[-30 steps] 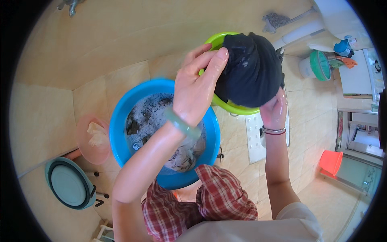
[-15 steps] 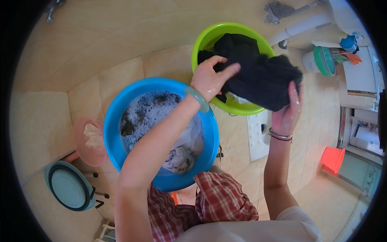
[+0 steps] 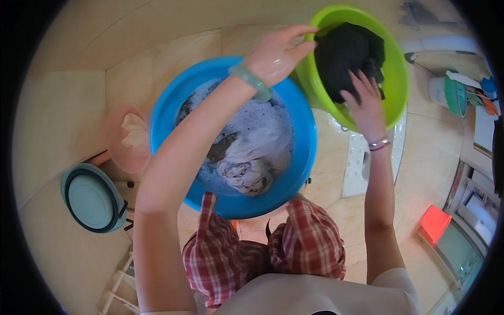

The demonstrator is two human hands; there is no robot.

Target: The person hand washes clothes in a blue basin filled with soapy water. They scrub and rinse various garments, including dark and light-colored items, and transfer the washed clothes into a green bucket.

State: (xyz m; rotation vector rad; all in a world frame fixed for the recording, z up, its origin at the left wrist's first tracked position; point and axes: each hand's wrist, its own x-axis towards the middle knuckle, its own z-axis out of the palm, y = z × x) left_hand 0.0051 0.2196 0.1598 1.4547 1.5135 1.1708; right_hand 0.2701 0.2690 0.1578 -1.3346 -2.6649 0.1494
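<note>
Dark wet cloth (image 3: 344, 52) lies bunched inside the green bucket (image 3: 397, 100), which leans a little. At the bucket's left rim, my left hand (image 3: 275, 55) grips the edge with fingers and thumb. My right hand (image 3: 367, 107) reaches in over the near rim, fingers spread on the dark cloth. Left of the bucket sits a blue basin (image 3: 302, 173) of sudsy water. Pale cloth (image 3: 249, 173) floats bunched near its front, beside a dark patch of cloth (image 3: 220, 148). My left forearm crosses above the basin and hides part of it.
A pink basin (image 3: 123, 155) with pale cloth in it and a grey-green folding basin (image 3: 90, 202) stand at the left. A white floor toilet pan (image 3: 357, 168) lies below the bucket. Farther right are a red plastic container (image 3: 434, 224) and a white-and-green pail (image 3: 452, 96).
The dark cloth, held up between both hands before, now rests down in the green bucket. My left hand has moved to the rim, and my right hand's fingers have spread over the cloth.
</note>
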